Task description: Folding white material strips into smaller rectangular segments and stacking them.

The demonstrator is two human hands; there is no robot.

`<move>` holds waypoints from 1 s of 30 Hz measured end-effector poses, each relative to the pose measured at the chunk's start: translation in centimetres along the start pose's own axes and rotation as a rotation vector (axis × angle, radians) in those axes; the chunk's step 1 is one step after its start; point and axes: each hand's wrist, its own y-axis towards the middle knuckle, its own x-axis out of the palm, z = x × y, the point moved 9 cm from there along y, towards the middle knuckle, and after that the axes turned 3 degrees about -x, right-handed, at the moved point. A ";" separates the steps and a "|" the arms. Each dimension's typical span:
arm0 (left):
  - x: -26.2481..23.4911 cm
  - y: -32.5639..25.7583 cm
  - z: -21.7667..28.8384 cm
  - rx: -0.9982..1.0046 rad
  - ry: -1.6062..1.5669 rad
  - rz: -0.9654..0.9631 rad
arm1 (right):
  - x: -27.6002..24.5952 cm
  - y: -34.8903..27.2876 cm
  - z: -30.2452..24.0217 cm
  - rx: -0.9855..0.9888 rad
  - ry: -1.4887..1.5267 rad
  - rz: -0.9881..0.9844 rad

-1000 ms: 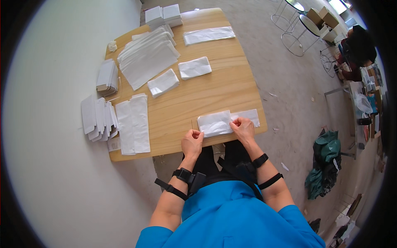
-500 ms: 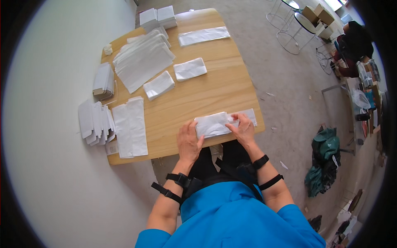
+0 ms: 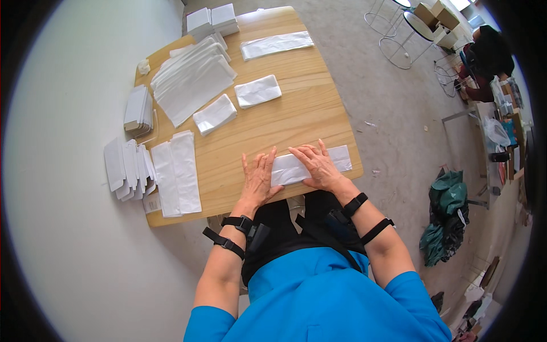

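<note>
A long, flat strip of thin white sheet material (image 3: 288, 170), folded and slightly wrinkled, lies along the near edge of the wooden table (image 3: 302, 122). I cannot tell whether it is paper or plastic. My left hand (image 3: 260, 178) rests at the strip's left end, its fingers stretched out and its thumb by the near corner. Across the strip's middle lies my right hand (image 3: 319, 167), open with fingers apart and covering part of it. The strip's right end shows beyond that hand. Farther off are two short folded white bundles (image 3: 258, 91) (image 3: 215, 114).
A fanned pile of white sheets (image 3: 191, 82) lies far left, with white box stacks (image 3: 212, 21) behind. More flat white boxes (image 3: 130, 165) stand by the wall, beside long white sheets (image 3: 176, 174). A long folded strip (image 3: 277, 45) lies far right. Another person (image 3: 485, 62) sits beyond.
My right hand has shifted left from the strip's right part onto its middle, its fingers now stretched out. My left hand's fingers have straightened. The shorter top layer's right edge no longer shows.
</note>
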 end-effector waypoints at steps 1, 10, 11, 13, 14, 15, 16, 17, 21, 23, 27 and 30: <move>-0.2 -0.1 0.3 0.003 -0.001 -0.001 | -0.3 0.0 0.1 0.005 0.018 -0.015; 1.1 -1.5 -1.9 -0.575 -1.195 0.088 | -0.3 -7.2 7.4 0.651 1.276 0.739; 1.9 -1.3 -1.8 -0.604 -1.335 0.102 | 0.1 -6.9 6.9 0.667 1.388 0.700; 3.4 -1.1 -2.0 -0.631 -1.474 0.109 | 0.8 -6.5 6.2 0.676 1.503 0.691; 4.5 -1.3 -2.7 -0.691 -1.517 0.112 | 1.4 -6.1 5.7 0.678 1.620 0.676; 5.5 -1.6 -3.3 -0.752 -1.559 0.116 | 1.7 -5.6 5.2 0.678 1.668 0.638; 6.0 -1.6 -3.5 -0.752 -1.558 0.110 | 1.8 -5.4 4.9 0.682 1.667 0.642; 6.5 -1.7 -3.8 -0.766 -1.585 0.116 | 2.1 -4.8 4.2 0.672 1.755 0.609; 7.4 -1.6 -4.3 -0.760 -1.628 0.102 | 5.1 -4.0 4.0 0.703 1.881 0.590; 7.4 -1.6 -4.2 -0.774 -1.637 0.094 | 6.2 -4.0 4.5 0.741 1.889 0.635; 7.3 -2.1 -4.6 -0.793 -1.660 0.056 | 5.4 -4.2 3.7 0.759 1.765 0.737; 6.9 -1.7 -3.9 -0.777 -1.671 0.002 | 5.2 -2.2 2.0 0.613 1.706 0.673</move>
